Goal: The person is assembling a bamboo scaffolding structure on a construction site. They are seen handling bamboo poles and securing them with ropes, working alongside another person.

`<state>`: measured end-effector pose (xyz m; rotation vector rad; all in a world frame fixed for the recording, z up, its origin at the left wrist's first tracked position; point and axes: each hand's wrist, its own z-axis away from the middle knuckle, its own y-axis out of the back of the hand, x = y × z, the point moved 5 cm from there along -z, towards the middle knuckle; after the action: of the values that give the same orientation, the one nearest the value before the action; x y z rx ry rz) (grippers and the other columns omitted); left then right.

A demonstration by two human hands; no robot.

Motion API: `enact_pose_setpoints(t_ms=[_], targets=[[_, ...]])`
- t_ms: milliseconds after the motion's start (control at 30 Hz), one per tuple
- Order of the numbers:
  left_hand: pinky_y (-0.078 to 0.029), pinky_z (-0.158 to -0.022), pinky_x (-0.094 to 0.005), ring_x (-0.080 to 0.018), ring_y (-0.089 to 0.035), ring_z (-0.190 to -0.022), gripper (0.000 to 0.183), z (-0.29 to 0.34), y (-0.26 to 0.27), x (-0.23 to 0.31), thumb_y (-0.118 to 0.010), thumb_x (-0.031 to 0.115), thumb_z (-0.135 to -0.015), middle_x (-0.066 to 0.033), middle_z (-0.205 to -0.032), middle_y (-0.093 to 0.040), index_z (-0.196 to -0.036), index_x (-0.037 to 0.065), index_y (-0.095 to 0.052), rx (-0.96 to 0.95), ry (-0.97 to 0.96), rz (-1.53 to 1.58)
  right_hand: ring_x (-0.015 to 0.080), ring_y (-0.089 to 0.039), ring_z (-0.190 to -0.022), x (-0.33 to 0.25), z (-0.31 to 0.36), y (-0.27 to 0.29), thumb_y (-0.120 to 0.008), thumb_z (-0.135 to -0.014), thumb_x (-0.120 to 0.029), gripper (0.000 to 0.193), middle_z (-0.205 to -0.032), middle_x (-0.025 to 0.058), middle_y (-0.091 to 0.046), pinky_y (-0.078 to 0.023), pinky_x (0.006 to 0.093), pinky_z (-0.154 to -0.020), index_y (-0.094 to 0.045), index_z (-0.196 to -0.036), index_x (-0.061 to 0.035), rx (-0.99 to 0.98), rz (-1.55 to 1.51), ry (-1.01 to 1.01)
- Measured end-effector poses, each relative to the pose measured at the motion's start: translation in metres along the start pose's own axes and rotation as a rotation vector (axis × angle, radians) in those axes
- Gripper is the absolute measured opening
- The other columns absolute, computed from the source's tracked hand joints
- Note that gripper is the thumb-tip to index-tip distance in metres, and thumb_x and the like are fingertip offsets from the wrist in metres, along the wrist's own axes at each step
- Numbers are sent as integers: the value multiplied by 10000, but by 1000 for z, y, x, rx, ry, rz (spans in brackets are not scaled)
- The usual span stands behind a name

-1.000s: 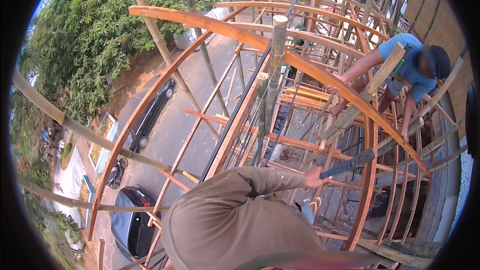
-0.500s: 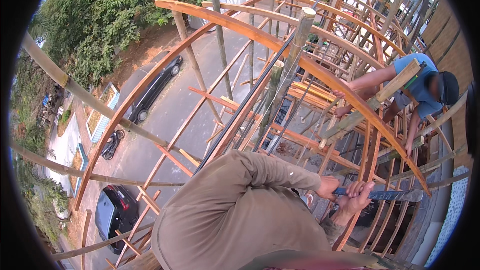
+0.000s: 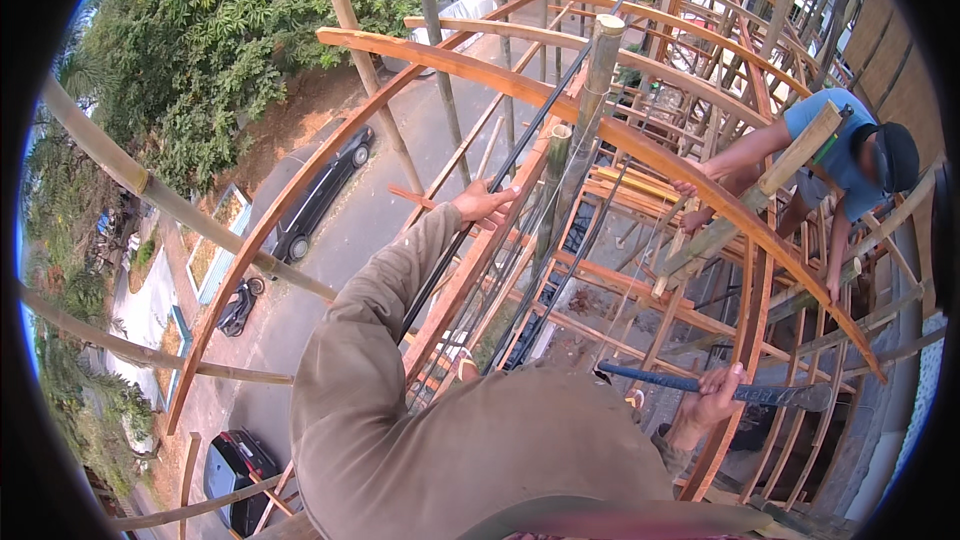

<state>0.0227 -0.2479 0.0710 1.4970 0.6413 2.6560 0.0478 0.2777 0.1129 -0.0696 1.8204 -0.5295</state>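
- L hand (image 3: 483, 202) wrapped on long black rod (image 3: 520, 150), which runs along the curved orange beam (image 3: 560, 105).
- R hand (image 3: 715, 402) clenched on hammer handle (image 3: 690, 383), head to the right, low by the frame.
- Step, prob.: steadying rod w/ hammer ready.
- Next needs firm footing; co-worker's arm (image 3: 745, 155) near.

A framework of curved orange-brown wooden ribs (image 3: 560, 105) and upright bamboo poles (image 3: 598, 90) carries everything, high above a paved road (image 3: 400, 200). On the road far below at the left stand a black car (image 3: 320, 195), a motorbike (image 3: 238, 308) and, nearer, another dark car (image 3: 232, 475).
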Motion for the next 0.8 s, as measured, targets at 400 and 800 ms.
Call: enact_pose_setpoints(t_ms=[400, 800], targets=[[-323, -362, -224, -62, -403, -438, 512, 51, 52, 78, -618, 517, -915, 36, -604, -429, -854, 10, -576, 135, -131, -78, 51, -300, -415, 17, -3, 30, -499, -986, -113, 355, -504, -33, -332, -298, 227, -397, -373, -654, -127, 77, 17, 5], [-354, -357, -208, -59, -435, -432, 444, 59, 40, 97, -507, 435, -995, 31, -635, -461, -942, -2, -565, 124, -93, 18, 52, -332, -409, 32, 12, 62, -530, -975, -98, 338, -493, -26, -375, -292, 225, -401, -404, -662, -114, 203, 81, -8]])
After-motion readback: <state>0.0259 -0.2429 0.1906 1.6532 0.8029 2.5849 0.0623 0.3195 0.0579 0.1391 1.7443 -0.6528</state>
